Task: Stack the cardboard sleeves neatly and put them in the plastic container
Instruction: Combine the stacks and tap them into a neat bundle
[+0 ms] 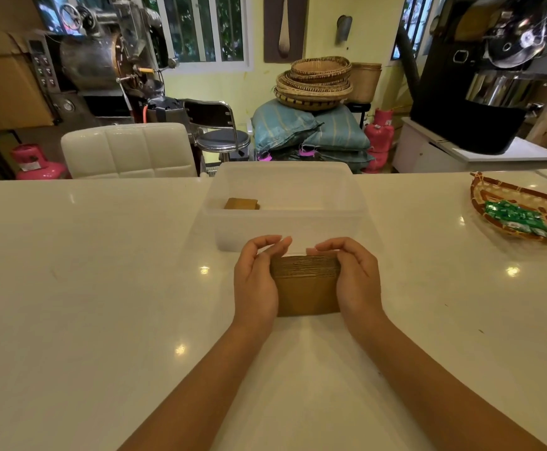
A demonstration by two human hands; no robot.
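A stack of brown cardboard sleeves stands on edge on the white table, just in front of the translucent plastic container. My left hand presses on its left end and my right hand on its right end, fingers curled over the top. The two palms squeeze the stack between them. Inside the container, at its left side, lies another small pile of brown sleeves.
A woven basket holding green packets sits on the table at the far right. Behind the table are a white chair, a stool, sacks with baskets on top, pink gas cylinders and roasting machines.
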